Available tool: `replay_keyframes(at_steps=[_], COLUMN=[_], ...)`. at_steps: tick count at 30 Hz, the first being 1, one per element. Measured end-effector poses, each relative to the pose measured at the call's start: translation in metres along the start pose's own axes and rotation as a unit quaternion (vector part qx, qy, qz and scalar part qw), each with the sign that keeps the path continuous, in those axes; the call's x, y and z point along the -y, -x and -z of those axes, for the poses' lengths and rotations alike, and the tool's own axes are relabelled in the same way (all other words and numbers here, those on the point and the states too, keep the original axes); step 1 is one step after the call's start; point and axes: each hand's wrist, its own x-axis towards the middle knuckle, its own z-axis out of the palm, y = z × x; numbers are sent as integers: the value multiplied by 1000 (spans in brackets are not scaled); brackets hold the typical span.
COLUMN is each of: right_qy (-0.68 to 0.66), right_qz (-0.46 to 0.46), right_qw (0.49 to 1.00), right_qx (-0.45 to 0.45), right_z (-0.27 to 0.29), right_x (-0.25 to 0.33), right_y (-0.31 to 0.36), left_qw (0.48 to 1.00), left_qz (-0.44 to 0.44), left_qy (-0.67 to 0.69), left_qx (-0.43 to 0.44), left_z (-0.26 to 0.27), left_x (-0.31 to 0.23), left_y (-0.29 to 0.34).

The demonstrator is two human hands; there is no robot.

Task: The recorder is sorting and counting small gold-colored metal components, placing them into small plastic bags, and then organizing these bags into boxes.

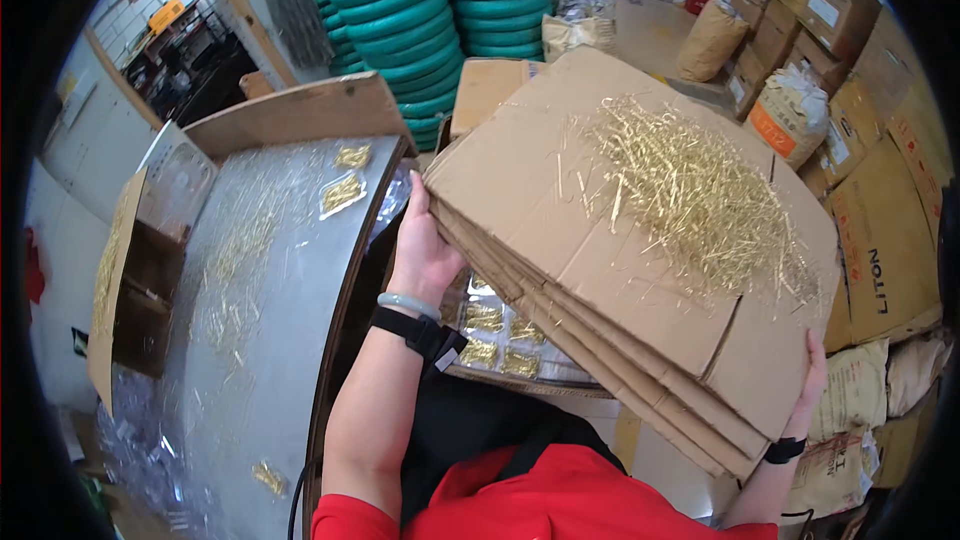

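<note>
Cardboard stack (615, 270) is slanting, long axis running from frame center to lower right; left hand (427, 255) and right hand (814, 376) are gripping opposite ends.

The left hand (427, 245) and the right hand (814, 368) hold a stack of cardboard sheets (505, 170) by its sides. On top lies a heap of thin gold strips (705, 195); at left stands a grey table (310, 265)
</note>
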Motion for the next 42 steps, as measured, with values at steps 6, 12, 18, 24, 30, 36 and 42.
replay_keyframes(at_steps=[6, 12, 18, 24, 30, 36, 42], right_qy=[18, 94, 233, 375, 140, 155, 148], right_qz=[17, 26, 211, 383, -52, -179, -254], right_qw=[998, 978, 927, 799, 797, 769, 664], right_qx=[55, 187, 206, 273, 585, 593, 688], right_z=[-32, -74, -143, -247, -365, -494, -627], right_x=[34, 61, 106, 51, -4, -104, -196], right_y=[1, -4, -33, -4, -5, 63, 92], left_qw=[997, 985, 948, 905, 866, 784, 698], left_qz=[-58, -169, -311, -413, -488, -561, -622], left_qy=[27, -28, -68, -19, 26, 57, 66], left_qx=[39, 25, -26, -99, -104, -260, -348], left_z=[-11, -33, -53, -42, -8, 55, 79], left_x=[-23, -74, -137, -169, -197, -233, -287], left_y=[50, 121, 202, 309, 392, 460, 513])
